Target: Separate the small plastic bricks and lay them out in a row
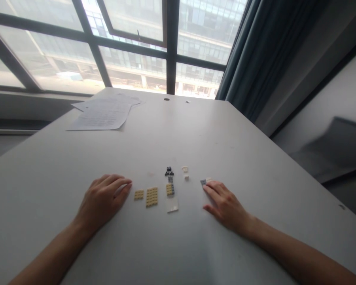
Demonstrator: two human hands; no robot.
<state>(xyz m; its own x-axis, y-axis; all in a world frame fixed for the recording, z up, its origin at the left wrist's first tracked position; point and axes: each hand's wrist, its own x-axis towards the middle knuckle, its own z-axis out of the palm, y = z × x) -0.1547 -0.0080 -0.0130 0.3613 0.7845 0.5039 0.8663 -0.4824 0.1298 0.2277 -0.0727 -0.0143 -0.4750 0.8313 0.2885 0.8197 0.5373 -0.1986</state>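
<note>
My left hand (102, 198) lies flat on the white table (195, 130), fingers stretched out and holding nothing. Just right of its fingertips sit a small tan plate (139, 194) and a larger tan plate (152, 196). Further right is a tan and grey stack (170, 189), a clear flat piece (172, 205) below it, and small black pieces (169, 171) above. Two tiny white pieces (185, 173) lie nearby. My right hand (225, 206) rests flat with its fingertips touching a small grey piece (203, 182).
Printed paper sheets (103, 113) lie at the table's far left. A large window (112, 43) is behind the table, a dark curtain (255, 59) to the right. Two small holes (166, 99) mark the far edge.
</note>
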